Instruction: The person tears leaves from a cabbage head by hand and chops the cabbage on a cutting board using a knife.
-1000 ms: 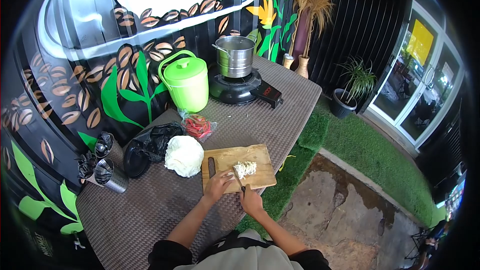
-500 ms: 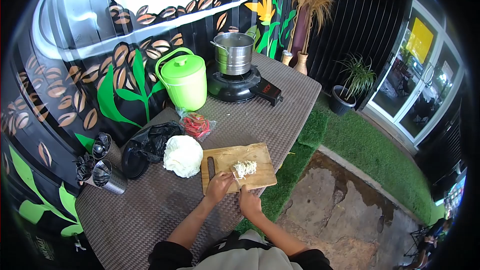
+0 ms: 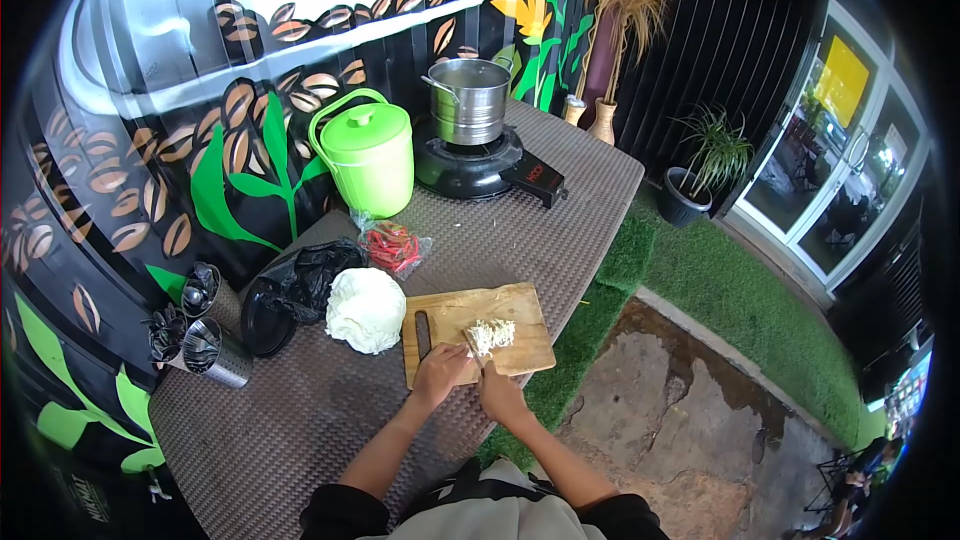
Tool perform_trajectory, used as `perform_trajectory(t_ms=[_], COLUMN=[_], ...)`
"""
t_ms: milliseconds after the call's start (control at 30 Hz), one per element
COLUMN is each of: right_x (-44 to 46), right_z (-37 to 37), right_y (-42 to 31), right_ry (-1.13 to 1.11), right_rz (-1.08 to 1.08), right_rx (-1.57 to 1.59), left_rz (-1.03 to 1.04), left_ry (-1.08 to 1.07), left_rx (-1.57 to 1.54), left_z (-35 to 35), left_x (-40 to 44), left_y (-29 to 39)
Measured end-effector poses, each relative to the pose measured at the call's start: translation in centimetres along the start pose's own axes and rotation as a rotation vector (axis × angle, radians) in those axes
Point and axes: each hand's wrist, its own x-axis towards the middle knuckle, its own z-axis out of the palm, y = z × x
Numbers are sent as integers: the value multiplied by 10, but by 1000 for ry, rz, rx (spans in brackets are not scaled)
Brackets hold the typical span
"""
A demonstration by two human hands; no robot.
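On the wooden cutting board (image 3: 438,315) lies a small heap of pale, finely cut shreds (image 3: 492,336), which look like cabbage. My right hand (image 3: 502,396) is closed around the handle of a knife (image 3: 474,351), its blade pointing away from me at the left side of the heap. Right beside the blade, my left hand (image 3: 440,376) rests on the board with its fingers bent and pressed together. Whatever those fingers hold is mostly hidden. A whole pale cabbage (image 3: 366,311) sits on the table just left of the board.
Behind the cabbage lie a black plastic bag (image 3: 315,278) and a clear bag of red chillies (image 3: 392,246). Farther back stand a green lidded bucket (image 3: 370,160) and a steel pot (image 3: 467,105) on a black portable stove (image 3: 465,172). Metal cutlery holders (image 3: 222,355) stand at left.
My right hand and the knife have shifted slightly up towards the heap. My left hand stays in nearly the same place, and the view has moved very little.
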Motion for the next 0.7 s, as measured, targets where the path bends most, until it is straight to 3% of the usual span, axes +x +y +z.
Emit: perform_trajectory(t_ms=[67,167,367,700], right_x=[-7,-5,16,8], right_z=[24,24,6,19], right_y=[8,3,-7,-9], right_ry=[223,89,27,115], right_rz=[-49,16,35,-23], right_rx=[-103,-47,45,-113], left_rz=[-34,-12,-30,-43], left_ry=[6,27,52,63], left_rx=[-16,-5,-50,-17], left_z=[2,0,2,0], left_x=[0,1,-1,0], left_y=[0,1,0,3])
